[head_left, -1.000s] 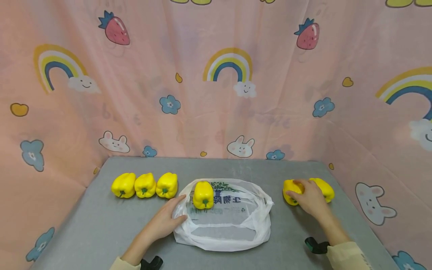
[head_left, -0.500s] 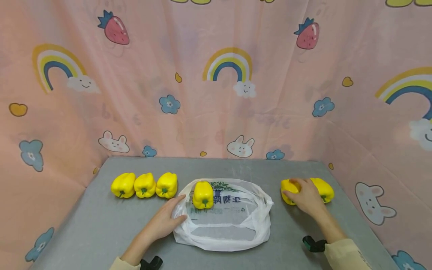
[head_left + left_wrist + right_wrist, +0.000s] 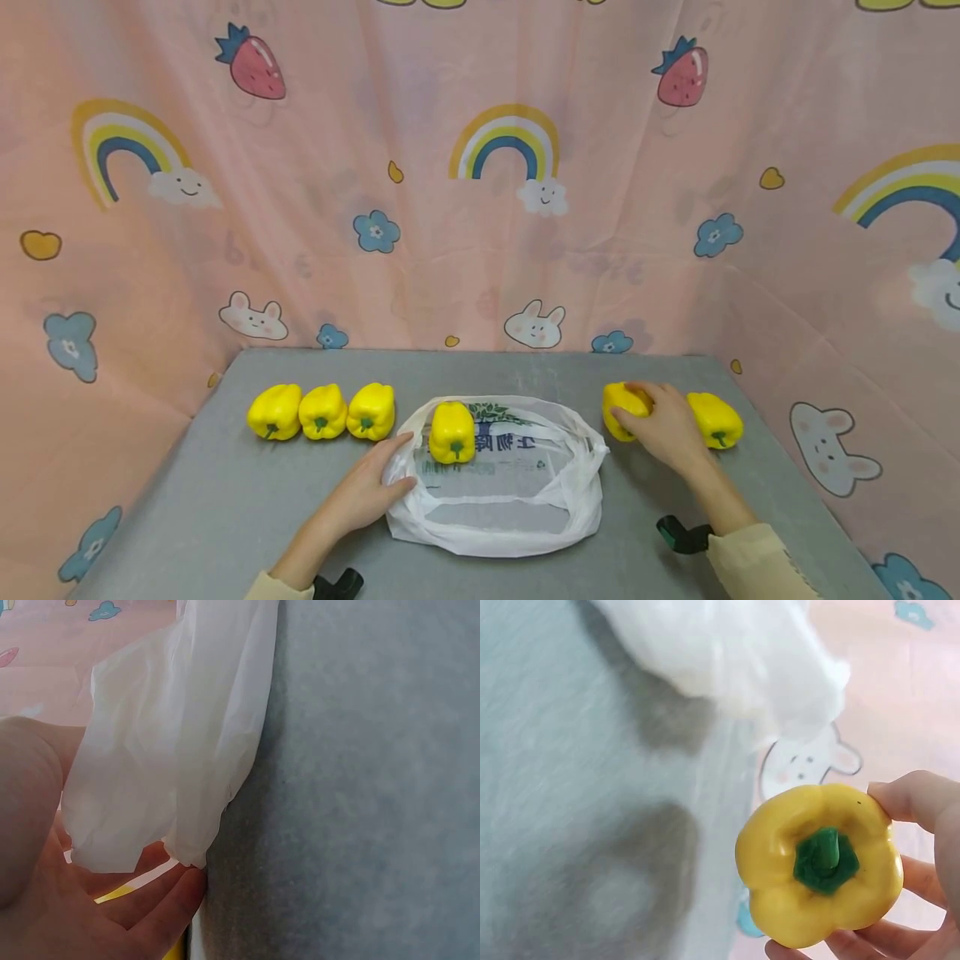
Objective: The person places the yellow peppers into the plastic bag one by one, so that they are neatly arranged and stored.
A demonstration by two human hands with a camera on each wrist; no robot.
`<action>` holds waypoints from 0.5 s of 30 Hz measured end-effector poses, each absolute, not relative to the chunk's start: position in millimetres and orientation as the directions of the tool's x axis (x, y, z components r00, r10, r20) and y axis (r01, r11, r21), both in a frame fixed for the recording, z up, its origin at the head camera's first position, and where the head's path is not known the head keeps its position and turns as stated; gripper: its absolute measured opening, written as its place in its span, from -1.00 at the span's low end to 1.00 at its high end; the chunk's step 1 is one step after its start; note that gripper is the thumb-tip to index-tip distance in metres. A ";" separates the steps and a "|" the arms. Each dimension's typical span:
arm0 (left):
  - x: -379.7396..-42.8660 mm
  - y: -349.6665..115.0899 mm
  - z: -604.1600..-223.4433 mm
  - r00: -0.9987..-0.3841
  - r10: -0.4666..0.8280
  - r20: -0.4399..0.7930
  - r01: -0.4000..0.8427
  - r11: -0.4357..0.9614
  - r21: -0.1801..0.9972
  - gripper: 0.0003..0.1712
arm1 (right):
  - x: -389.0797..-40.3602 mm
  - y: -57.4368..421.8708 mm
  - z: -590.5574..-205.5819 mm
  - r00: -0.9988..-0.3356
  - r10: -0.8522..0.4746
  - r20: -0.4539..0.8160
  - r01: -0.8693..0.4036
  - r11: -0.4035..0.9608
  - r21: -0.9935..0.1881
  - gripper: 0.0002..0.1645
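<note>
Yellow shines from the pepper point(image 3: 619, 406) in the person's right hand point(image 3: 667, 427), thumb and fingers curled around its sides; from where I stand it is held up off the grey table point(image 3: 225, 517), just to the right of a white plastic bag point(image 3: 495, 537). The right wrist view shows its green stem point(image 3: 826, 851) squarely, with the fingers clamped about the flesh. The left hand point(image 3: 363, 493) is at the bag's left rim, thumb and fingertips apart and touching the plastic, the fingers fairly straight rather than closed tight. Inside the bag's wide mouth lies another pepper point(image 3: 452, 429), toward the left and the back, its stem toward the person, beside mirrored dark lettering point(image 3: 508, 443). To the bag's left, a row of three peppers point(image 3: 323, 412) sits side by side, and one lone pepper point(image 3: 715, 420) rests on the table just beyond the right hand. Cream sleeves point(image 3: 757, 562) cover both forearms, and a pink curtain point(image 3: 322, 150) printed with rainbows, strawberries and rabbits hangs behind everything.
</note>
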State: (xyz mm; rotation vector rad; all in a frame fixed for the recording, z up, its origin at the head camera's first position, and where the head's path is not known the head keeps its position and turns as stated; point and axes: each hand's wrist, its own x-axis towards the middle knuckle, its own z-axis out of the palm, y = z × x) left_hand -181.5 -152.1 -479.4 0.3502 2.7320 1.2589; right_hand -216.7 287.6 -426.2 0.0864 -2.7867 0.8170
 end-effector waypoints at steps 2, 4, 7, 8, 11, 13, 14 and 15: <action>-181.2 -151.7 -479.4 -0.967 0.255 -0.011 0.157 0.630 0.761 -0.25 | -215.1 282.8 -421.1 -0.968 0.007 0.251 -0.131 0.838 -0.530 -0.29; -180.7 -151.3 -479.3 -0.967 0.254 -0.016 0.153 0.629 0.762 -0.25 | -213.1 277.8 -416.0 -0.965 0.006 0.263 -0.140 0.834 -0.534 -0.30; -180.2 -151.0 -479.7 -0.967 0.253 -0.018 0.151 0.630 0.762 -0.26 | -210.5 270.3 -409.6 -0.959 0.004 0.283 -0.155 0.829 -0.538 -0.30; -180.1 -150.9 -479.6 -0.968 0.252 -0.016 0.151 0.629 0.762 -0.26 | -209.8 267.8 -407.9 -0.957 0.003 0.289 -0.161 0.826 -0.540 -0.31; -180.4 -151.0 -480.2 -0.968 0.249 -0.012 0.153 0.631 0.761 -0.26 | -208.2 260.3 -403.7 -0.952 0.006 0.304 -0.175 0.807 -0.564 -0.33; -180.7 -151.3 -480.4 -0.969 0.249 -0.010 0.154 0.631 0.760 -0.26 | -208.0 255.4 -402.1 -0.949 0.008 0.314 -0.186 0.791 -0.582 -0.34; -180.9 -151.5 -480.5 -0.969 0.249 -0.009 0.155 0.631 0.760 -0.26 | -208.1 252.9 -401.5 -0.947 0.006 0.321 -0.195 0.784 -0.589 -0.35; -181.1 -151.8 -480.7 -0.969 0.249 -0.008 0.156 0.631 0.760 -0.26 | -208.4 250.6 -401.1 -0.945 0.005 0.327 -0.203 0.774 -0.600 -0.36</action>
